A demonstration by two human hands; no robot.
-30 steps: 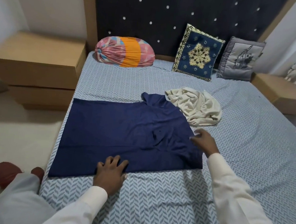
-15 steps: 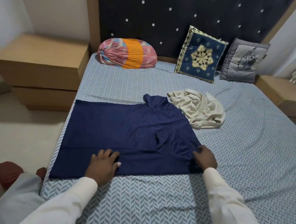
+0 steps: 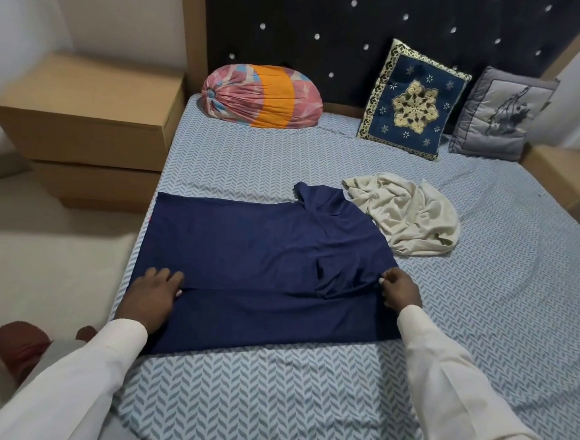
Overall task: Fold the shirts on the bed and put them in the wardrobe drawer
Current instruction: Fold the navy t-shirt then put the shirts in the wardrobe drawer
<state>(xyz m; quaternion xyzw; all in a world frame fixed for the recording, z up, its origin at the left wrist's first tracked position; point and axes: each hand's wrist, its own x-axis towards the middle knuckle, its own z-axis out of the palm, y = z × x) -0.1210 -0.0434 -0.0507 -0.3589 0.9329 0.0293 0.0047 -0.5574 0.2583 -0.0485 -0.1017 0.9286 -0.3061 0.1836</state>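
A navy blue shirt [image 3: 262,252] lies spread flat on the bed [image 3: 268,407], with its near strip folded over and its collar toward the right. My left hand [image 3: 151,296] rests on the folded edge near the shirt's left end, fingers flat. My right hand [image 3: 401,291] is at the shirt's right edge near the shoulder, and its curled fingers pinch the fabric there. A crumpled cream shirt [image 3: 405,216] lies just beyond the navy one, to the right. No wardrobe drawer is in view.
A striped round bolster [image 3: 261,96], a blue embroidered cushion [image 3: 412,99] and a grey cushion [image 3: 500,114] lean at the dark headboard. Wooden bedside units stand left [image 3: 83,119] and right [image 3: 566,177]. The floor lies left of the bed, with my knee [image 3: 20,345] there.
My left hand slid left along the folded edge. My right hand came down from above the shirt to its right edge and took hold of the fabric.
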